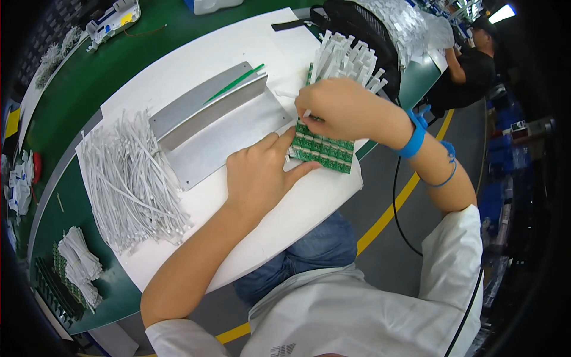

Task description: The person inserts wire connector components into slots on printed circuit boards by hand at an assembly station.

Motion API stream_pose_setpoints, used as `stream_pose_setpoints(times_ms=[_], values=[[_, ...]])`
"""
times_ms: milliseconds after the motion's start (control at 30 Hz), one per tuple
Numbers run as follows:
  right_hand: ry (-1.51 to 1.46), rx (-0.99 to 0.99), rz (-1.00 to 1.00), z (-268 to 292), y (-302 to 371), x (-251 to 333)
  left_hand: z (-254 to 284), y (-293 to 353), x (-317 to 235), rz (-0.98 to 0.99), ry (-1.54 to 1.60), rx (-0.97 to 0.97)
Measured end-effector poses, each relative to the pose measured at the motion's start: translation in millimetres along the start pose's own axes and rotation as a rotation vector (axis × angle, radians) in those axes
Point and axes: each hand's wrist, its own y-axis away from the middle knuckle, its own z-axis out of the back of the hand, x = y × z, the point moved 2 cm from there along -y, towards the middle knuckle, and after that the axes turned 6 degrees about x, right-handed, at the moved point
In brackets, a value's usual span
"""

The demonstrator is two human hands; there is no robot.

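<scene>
Green tabletop (196, 30), grey floor (380, 268), yellow line (379, 226)

The circuit-board panel (333, 162) is green, banded with pale rows; the cables (128, 184) are white, the metal bracket (223, 146) silver-grey, the wristband (414, 141) bright blue, the bench (64, 184) dark green, the floor stripe (379, 228) yellow.

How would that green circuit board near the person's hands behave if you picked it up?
The green circuit board would probably stay fairly stiff, since it lies flat with straight edges. It may feel light, as it looks like a thin sheet. The rows of small parts across it suggest rough handling might damage it.
</scene>
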Motion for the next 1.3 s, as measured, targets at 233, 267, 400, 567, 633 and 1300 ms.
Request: stream_pose_setpoints(times_ms=[233, 267, 400, 567, 633, 1300], values=[[-0.033, 0.044, 0.015, -0.5, -2.4, -15.2, -10.3, -11.2, -0.1, 0.018, -0.003, -0.049], [-0.049, 0.018, 0.032, -1.7, -0.9, -17.7, -11.4, -11.9, -0.9, 0.028, -0.004, -0.043], [-0.115, -0.019, 0.047, -4.0, 1.4, -24.1, -13.1, -14.6, -5.0, 0.041, -0.003, -0.039], [-0.092, 0.038, 0.036, 14.2, -4.4, -25.6, -13.0, -18.7, -7.2, 0.043, -0.004, -0.042], [-0.08, 0.015, 0.076, 15.9, -7.2, -27.9, -12.1, -20.8, -6.5, 0.047, -0.006, -0.046], [-0.232, 0.105, 0.001, 25.1, -12.9, -27.2, 2.6, -25.9, -4.0, 0.011, 0.015, -0.009]])
